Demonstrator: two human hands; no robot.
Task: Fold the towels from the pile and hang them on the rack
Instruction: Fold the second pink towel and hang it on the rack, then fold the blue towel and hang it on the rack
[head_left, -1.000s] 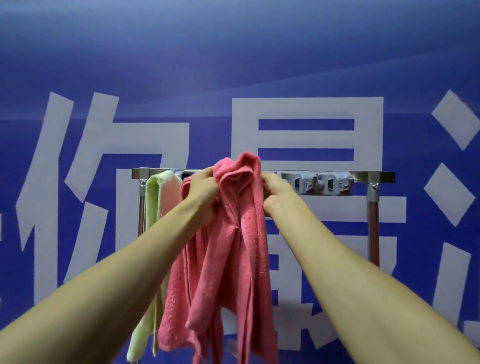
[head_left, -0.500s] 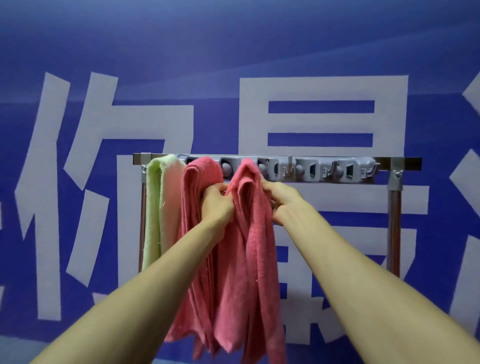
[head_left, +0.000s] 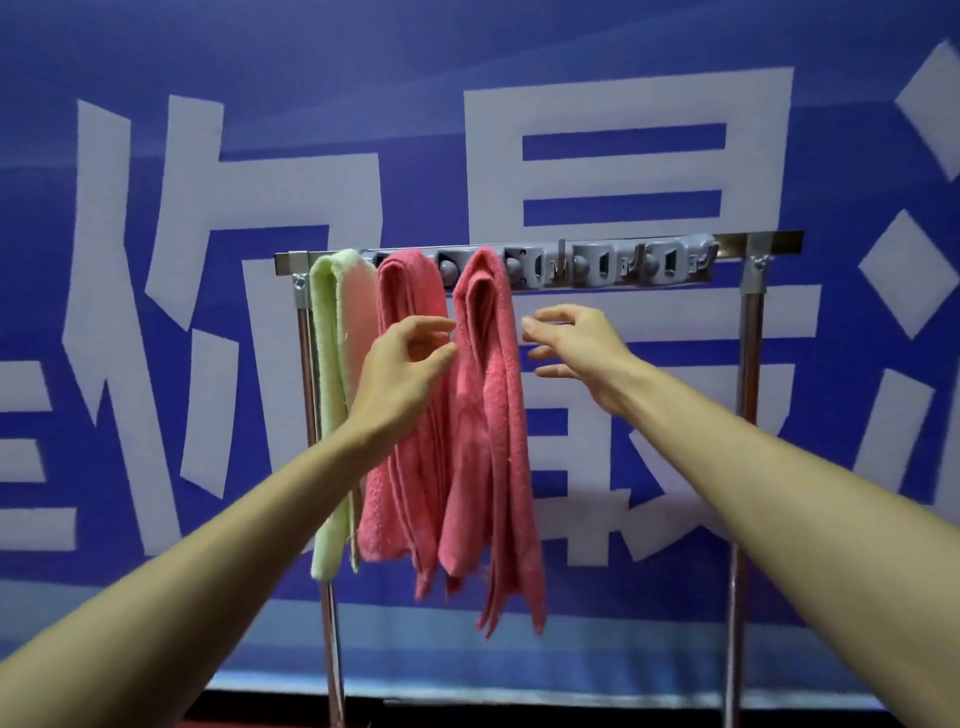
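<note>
Centre frame, a pale green-and-pink towel (head_left: 324, 364) and two coral pink towels (head_left: 410, 291) hang folded on the silver metal rack (head_left: 753, 249). The left hand (head_left: 400, 369) and right hand (head_left: 576, 348) flank the rightmost coral towel (head_left: 488, 415), released, holding nothing. The pile is unseen.

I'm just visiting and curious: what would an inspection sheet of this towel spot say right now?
Surface: nothing seen; no table in view.
Job's things: rack carries three hung towels: pale green and pink towel, left red towel, right red towel; no pile in view.
Clutter: only a grey hook strip on the rack's bar.
Grips: left hand open beside the right red towel; right hand open on its other side; both hold nothing.
Cables: nothing seen.
Surroundings: blue banner with large white characters behind.
</note>
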